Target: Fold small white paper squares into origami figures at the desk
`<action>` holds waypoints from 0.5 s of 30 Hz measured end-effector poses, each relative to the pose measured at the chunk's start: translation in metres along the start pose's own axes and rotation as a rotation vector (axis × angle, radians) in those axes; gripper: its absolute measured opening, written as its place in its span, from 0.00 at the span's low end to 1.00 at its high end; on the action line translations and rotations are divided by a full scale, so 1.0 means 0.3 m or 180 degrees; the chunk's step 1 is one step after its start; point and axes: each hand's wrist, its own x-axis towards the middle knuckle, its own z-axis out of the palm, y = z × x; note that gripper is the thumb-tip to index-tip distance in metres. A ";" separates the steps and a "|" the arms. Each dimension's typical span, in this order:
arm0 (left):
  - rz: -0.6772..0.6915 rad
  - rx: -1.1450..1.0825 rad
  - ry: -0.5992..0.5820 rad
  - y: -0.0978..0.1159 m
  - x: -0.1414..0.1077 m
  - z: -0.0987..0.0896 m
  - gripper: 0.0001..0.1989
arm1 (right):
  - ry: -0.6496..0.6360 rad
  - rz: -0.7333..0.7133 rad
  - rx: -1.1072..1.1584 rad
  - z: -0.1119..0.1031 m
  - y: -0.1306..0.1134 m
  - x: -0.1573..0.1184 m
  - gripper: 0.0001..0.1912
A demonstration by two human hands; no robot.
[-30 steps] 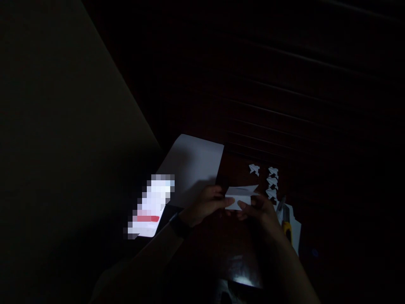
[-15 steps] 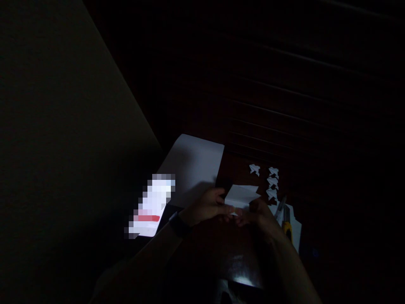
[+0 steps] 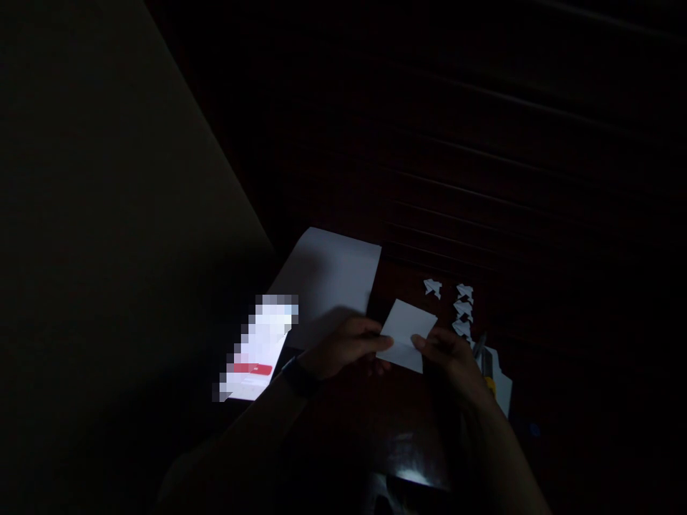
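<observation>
A small folded white paper (image 3: 406,327) is held between both hands above the dark table, its broad face showing with a crease across it. My left hand (image 3: 357,346) pinches its left edge, the thumb lying on top and other fingers beneath. At the right edge my right hand (image 3: 448,357) grips it, thumb on the face. Dark bands surround the left wrist. Beyond the right hand lie several small folded white paper shapes (image 3: 463,310), most of them in a column and one (image 3: 432,288) to their left.
Large white sheets (image 3: 335,275) lie at the back left. A lit phone screen (image 3: 262,350), partly pixelated, is left of my left hand. Beside my right forearm, a yellow cutter (image 3: 489,375) and a pen-like object (image 3: 479,347) rest on white paper pieces (image 3: 502,383). The surroundings are very dark.
The paper's lower part, folded up before, now lies opened out flat. My fingers have moved from its bottom middle to its left and right edges.
</observation>
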 end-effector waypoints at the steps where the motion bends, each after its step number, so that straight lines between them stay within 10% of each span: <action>1: -0.0051 0.0057 -0.0039 0.001 0.000 -0.003 0.16 | -0.0023 -0.0001 -0.0026 0.000 0.003 0.000 0.12; 15: 0.0302 0.0306 0.0206 -0.025 0.030 -0.003 0.13 | -0.0431 0.0114 0.0032 0.028 0.004 -0.005 0.24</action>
